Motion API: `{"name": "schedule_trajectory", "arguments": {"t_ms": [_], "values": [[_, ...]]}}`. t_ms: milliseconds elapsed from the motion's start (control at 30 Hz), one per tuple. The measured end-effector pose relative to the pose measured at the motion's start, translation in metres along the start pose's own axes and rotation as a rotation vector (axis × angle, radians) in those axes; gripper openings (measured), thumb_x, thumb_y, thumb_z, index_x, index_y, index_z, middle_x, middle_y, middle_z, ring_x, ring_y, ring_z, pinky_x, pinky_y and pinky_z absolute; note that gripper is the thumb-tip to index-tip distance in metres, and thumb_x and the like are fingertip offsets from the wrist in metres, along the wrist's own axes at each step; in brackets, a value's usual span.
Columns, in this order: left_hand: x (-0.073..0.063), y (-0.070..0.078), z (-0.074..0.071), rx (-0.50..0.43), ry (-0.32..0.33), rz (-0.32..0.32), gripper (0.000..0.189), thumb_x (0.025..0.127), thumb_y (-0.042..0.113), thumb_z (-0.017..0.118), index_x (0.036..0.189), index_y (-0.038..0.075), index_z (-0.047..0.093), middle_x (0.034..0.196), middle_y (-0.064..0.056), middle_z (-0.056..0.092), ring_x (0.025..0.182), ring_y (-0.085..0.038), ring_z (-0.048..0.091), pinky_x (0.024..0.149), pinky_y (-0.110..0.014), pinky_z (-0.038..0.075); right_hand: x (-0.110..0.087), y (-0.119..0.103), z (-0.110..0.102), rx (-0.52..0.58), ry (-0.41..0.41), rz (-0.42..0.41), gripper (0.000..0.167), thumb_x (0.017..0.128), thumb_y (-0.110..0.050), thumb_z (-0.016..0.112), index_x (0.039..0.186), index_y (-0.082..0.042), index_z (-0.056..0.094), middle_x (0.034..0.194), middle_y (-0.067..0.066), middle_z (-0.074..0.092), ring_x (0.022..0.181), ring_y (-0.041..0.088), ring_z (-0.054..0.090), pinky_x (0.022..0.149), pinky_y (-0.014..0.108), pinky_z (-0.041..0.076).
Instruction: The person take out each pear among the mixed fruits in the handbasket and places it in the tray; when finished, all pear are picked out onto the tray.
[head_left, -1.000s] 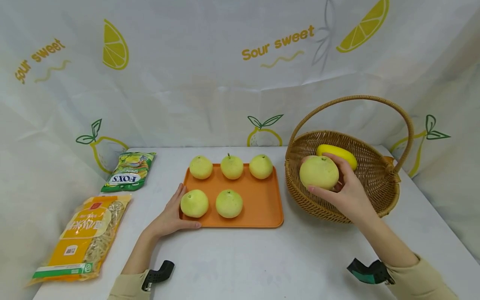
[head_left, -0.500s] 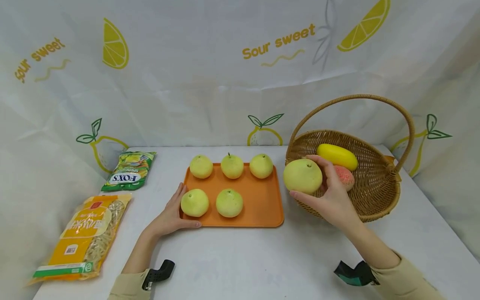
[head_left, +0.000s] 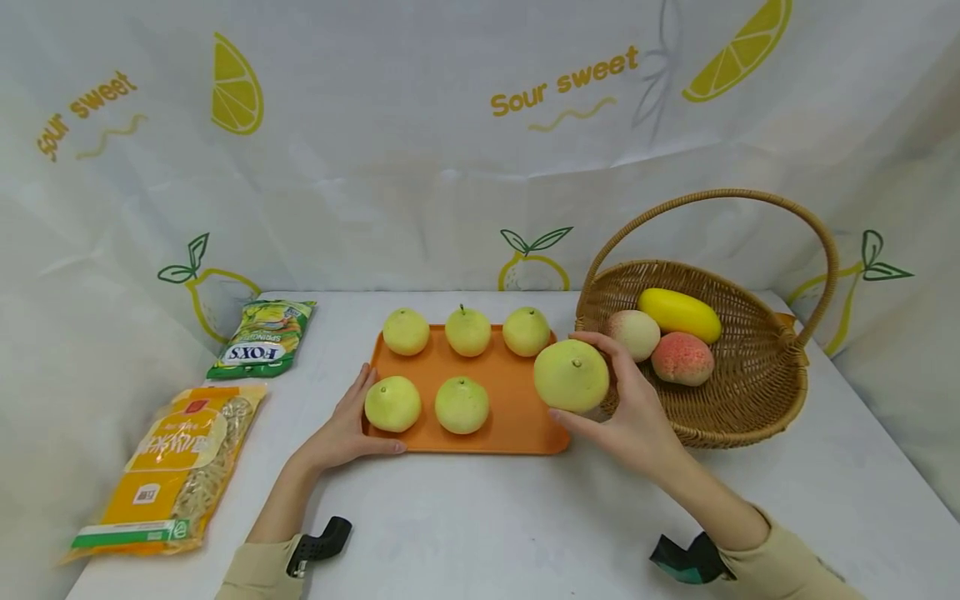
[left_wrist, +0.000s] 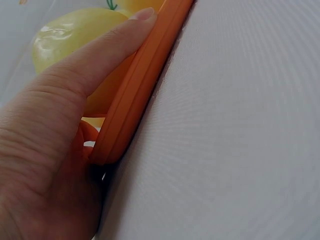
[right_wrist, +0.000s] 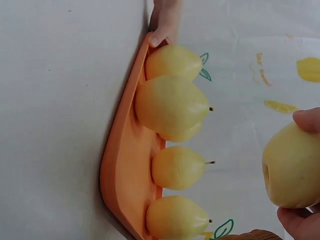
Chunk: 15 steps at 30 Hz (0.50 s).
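In the head view my right hand [head_left: 639, 421] holds a pale yellow-green pear [head_left: 568, 377] between thumb and fingers, raised over the right end of an orange tray [head_left: 513, 429]. The right wrist view shows this pear [right_wrist: 295, 167] apart from the tray. My left hand [head_left: 337, 433] grips the tray's front left corner, its thumb [left_wrist: 105, 57] lying along the rim. Three pears stand in the tray's back row, the middle one [head_left: 468, 332] with an upright stem. Two more, a left pear [head_left: 393, 404] and a centre pear [head_left: 462, 406], sit in front.
A wicker basket [head_left: 757, 400] with a tall handle stands right of the tray. Inside lie a yellow oblong fruit [head_left: 678, 314], a pale peach [head_left: 634, 333] and a pink peach [head_left: 682, 358]. At left are a green FOX'S bag [head_left: 262, 340] and an orange-yellow noodle bag [head_left: 168, 467].
My right hand has carried the pear leftward from over the basket to the tray's right end, uncovering the two peaches. The left hand stays at the tray's corner.
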<state>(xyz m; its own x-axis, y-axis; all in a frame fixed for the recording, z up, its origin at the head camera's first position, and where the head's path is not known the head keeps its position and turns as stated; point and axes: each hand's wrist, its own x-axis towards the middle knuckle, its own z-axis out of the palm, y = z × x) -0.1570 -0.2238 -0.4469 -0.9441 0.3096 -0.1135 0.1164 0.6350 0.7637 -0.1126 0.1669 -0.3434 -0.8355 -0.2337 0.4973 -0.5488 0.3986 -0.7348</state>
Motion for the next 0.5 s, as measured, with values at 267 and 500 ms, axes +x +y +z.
{"name": "schedule_trajectory", "arguments": {"t_ms": [267, 500], "values": [[0.000, -0.001, 0.001, 0.001, 0.001, -0.002, 0.127, 0.070, 0.046, 0.086, 0.157, 0.008, 0.003, 0.163, -0.011, -0.009, 0.147, -0.039, -0.004, 0.109, -0.069, 0.006, -0.006, 0.006, 0.015, -0.022, -0.069, 0.052, 0.088, 0.069, -0.012, 0.090, 0.141, -0.016, 0.040, 0.139, -0.002, 0.051, 0.120, 0.014, 0.050, 0.100, 0.017, 0.036], [0.001, -0.001, 0.001, 0.000, -0.004, -0.009, 0.127, 0.070, 0.048, 0.085, 0.157, 0.009, 0.002, 0.163, -0.010, -0.010, 0.147, -0.039, -0.005, 0.109, -0.068, 0.005, -0.010, 0.015, 0.024, -0.023, -0.148, 0.138, 0.086, 0.070, -0.023, 0.090, 0.140, -0.019, 0.040, 0.135, -0.006, 0.051, 0.121, 0.013, 0.049, 0.102, 0.032, 0.040]]}}
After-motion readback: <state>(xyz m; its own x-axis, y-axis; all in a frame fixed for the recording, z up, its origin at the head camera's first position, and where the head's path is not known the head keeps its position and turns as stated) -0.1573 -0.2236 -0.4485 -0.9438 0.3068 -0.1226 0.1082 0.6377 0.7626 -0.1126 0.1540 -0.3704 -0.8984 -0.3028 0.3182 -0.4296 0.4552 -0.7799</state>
